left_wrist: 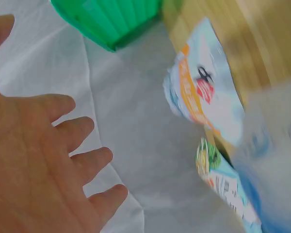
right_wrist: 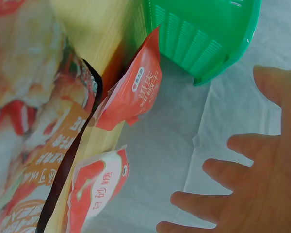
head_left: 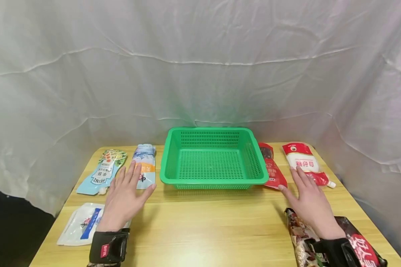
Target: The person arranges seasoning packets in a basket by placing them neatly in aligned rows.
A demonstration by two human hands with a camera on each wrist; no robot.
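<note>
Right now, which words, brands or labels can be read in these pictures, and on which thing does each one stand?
"HEINZ": on the green pouch, far left.
"白砂糖": on the white bag, far right.
"好人": large white characters on the dark bag under the right wrist; the rest is cut off.
Red pouch: white characters, too unclear to quote.
Blue pouch, flat white pack and left wrist strap tag: print too small or blurred.

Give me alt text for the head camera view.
Two open hands, left hand and right hand, hover over a wooden table either side of an empty green basket. Food pouches lie flat to its left and right.
</note>
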